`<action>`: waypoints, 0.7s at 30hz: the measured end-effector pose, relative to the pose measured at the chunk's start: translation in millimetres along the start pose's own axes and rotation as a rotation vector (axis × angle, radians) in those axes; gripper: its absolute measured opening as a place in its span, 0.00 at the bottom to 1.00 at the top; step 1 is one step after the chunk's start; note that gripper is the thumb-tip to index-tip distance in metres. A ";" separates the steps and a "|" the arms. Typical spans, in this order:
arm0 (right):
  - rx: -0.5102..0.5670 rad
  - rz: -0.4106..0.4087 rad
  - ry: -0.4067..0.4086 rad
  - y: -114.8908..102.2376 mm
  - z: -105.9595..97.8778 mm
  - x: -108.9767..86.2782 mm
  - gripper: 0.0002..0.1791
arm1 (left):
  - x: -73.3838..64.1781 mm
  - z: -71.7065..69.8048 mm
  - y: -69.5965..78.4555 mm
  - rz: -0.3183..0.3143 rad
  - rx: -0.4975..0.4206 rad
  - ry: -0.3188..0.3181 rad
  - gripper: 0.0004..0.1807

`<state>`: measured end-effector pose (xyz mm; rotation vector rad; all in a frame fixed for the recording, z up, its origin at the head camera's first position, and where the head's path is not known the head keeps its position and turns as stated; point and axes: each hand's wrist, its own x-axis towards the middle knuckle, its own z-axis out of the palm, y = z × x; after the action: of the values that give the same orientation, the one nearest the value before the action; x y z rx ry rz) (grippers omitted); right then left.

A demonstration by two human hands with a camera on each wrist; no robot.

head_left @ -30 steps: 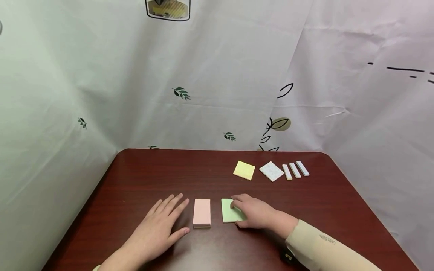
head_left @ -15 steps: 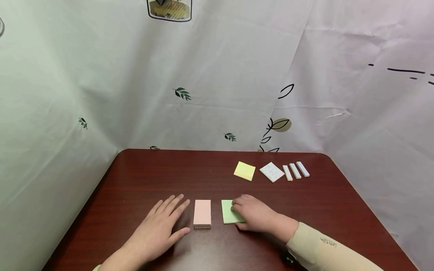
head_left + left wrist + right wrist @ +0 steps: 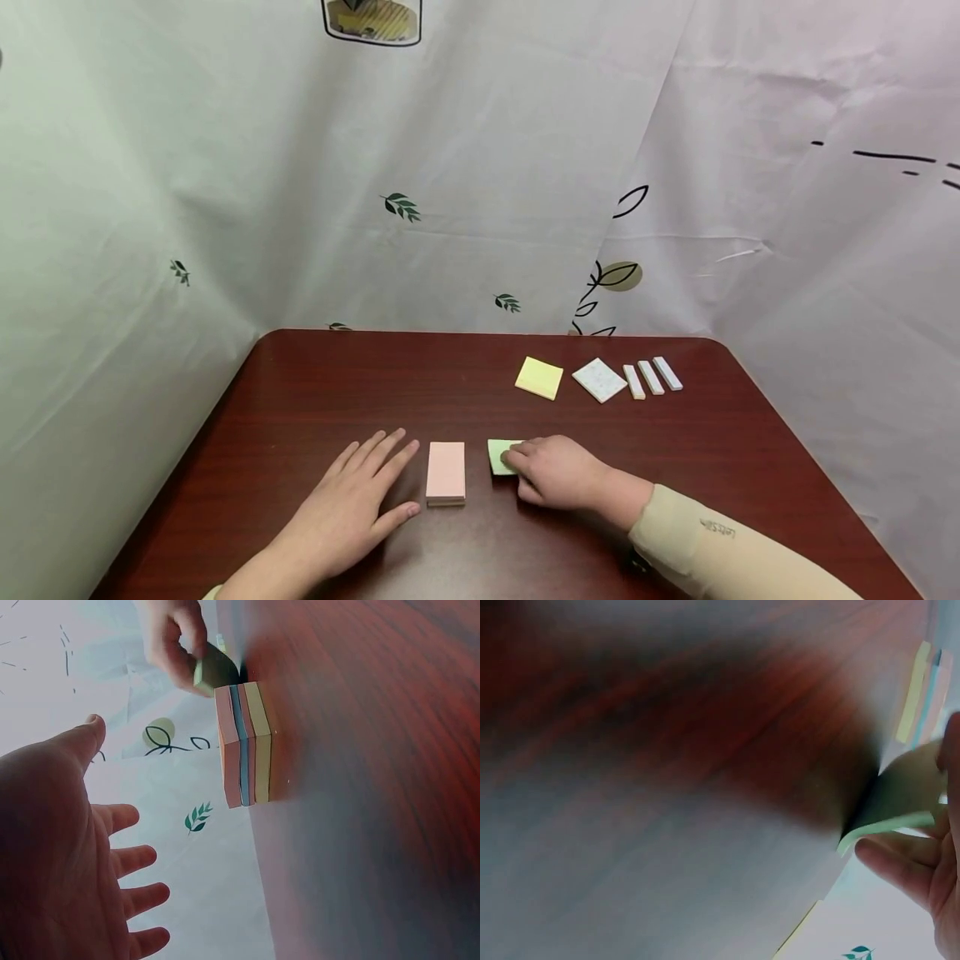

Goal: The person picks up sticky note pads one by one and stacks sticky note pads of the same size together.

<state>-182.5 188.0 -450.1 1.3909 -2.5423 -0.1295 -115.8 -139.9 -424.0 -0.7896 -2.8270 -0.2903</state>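
Observation:
My right hand [image 3: 555, 472] pinches a light green sticky note pad [image 3: 500, 457], thumb on the near side and fingers over the top. In the right wrist view the green pad [image 3: 900, 823] is tilted and slightly curved; its lower edge is at or close to the table. To its left lies a stack of sticky note pads [image 3: 446, 472] with a pink top; the left wrist view shows pink, blue and yellow layers in the stack [image 3: 244, 742]. My left hand [image 3: 352, 500] is beside that stack, fingers spread and straight, holding nothing.
Farther back on the dark red-brown table [image 3: 360, 367] lie a yellow sticky note pad [image 3: 539, 378], a white speckled square [image 3: 600, 380] and three narrow white blocks [image 3: 651, 377]. A pale patterned cloth [image 3: 450, 167] hangs behind the table and along its sides.
The green pad's near edge has risen from the table, and my right fingers have closed in on it. My left hand and the pink-topped stack have stayed in place.

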 end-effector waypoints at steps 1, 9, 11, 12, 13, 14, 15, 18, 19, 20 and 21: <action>-0.001 0.003 0.011 0.7 0.1 1.0 0.12 | 0.0 -0.1 -0.1 -0.001 -0.001 0.000 0.40; 0.025 0.054 0.016 5.5 -2.3 8.3 0.10 | -1.3 -1.2 -0.5 -0.011 -0.003 -0.010 0.40; 0.045 0.079 0.006 8.0 -4.2 10.2 0.10 | -1.0 -1.4 -0.8 -0.014 -0.003 -0.006 0.40; 0.055 0.093 -0.001 9.1 -5.6 11.2 0.10 | -0.8 -1.6 -0.8 -0.016 -0.003 -0.005 0.40; 0.066 0.110 -0.010 10.4 -6.8 12.2 0.10 | -0.4 -1.7 -0.7 -0.015 -0.003 -0.003 0.40; 0.074 0.127 -0.019 11.4 -7.7 13.3 0.10 | -0.2 -1.8 -0.8 -0.015 -0.001 -0.003 0.40; 0.083 0.142 -0.027 12.5 -8.5 14.1 0.10 | -0.1 -1.9 -0.8 -0.016 -0.001 -0.004 0.40; 0.132 0.196 -0.054 14.3 -11.8 15.7 0.08 | -0.4 -2.0 -1.0 -0.015 0.001 -0.012 0.40; 0.155 0.214 -0.060 14.8 -12.7 16.3 0.07 | -0.5 -2.1 -1.1 -0.016 0.002 -0.014 0.40; 0.182 0.230 -0.063 15.3 -13.3 17.1 0.07 | -0.8 -2.1 -1.3 -0.017 0.001 -0.017 0.40; 0.214 0.247 -0.067 15.7 -14.2 17.8 0.06 | -1.1 -2.1 -1.4 -0.017 0.001 -0.018 0.40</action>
<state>-200.9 182.2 -430.4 1.1429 -2.8278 0.1454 -115.4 -142.1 -422.4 -0.7720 -2.8518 -0.2857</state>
